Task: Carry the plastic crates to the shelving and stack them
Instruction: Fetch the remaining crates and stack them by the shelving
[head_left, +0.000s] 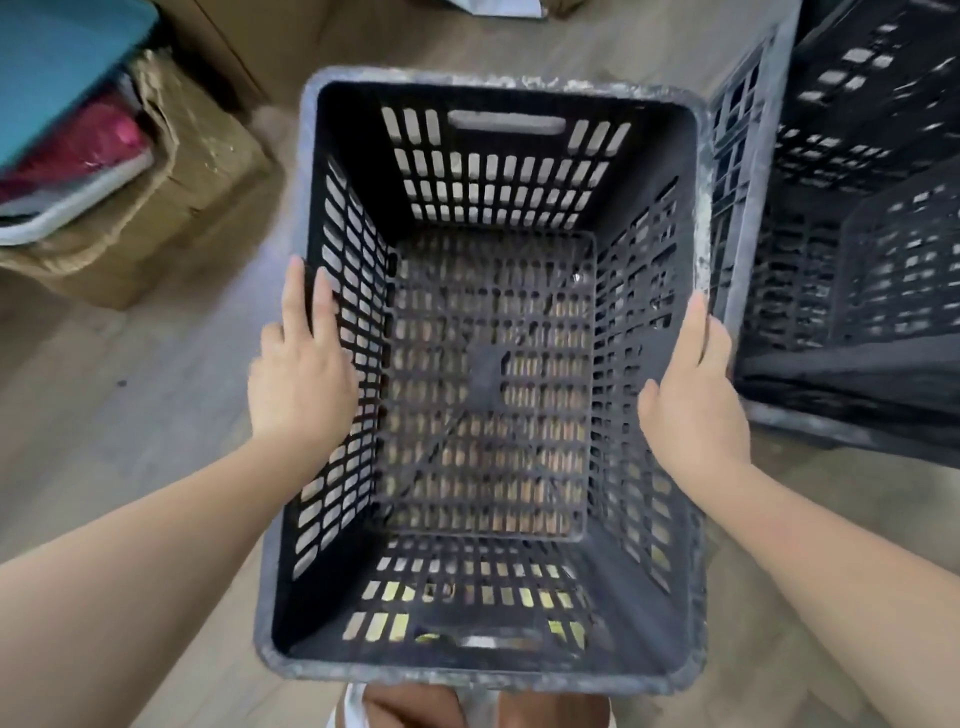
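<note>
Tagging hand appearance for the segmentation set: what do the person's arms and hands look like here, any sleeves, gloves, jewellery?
Both forearms are bare up to the frame edge: no sleeves in view. The left hand and right hand wear no gloves. No watch, bracelet or ring shows on the wrists or fingers. No markings or tape are visible. The frame is slightly blurred, so fine details such as nail polish cannot be told.

Readable text: none anywhere in the view.
Black slotted plastic crate (483, 364): no label, brand or number can be made out on its walls, rim or base.
Dark slotted plastic crates at right (857, 234): no lettering visible; surfaces blurred.
Brown cardboard box at left (171, 208): no print can be read on it.
Teal plastic lid (57, 67): plain, no markings visible.
Pink wrapped packet (98, 140): glossy and blurred, nothing legible.
</note>
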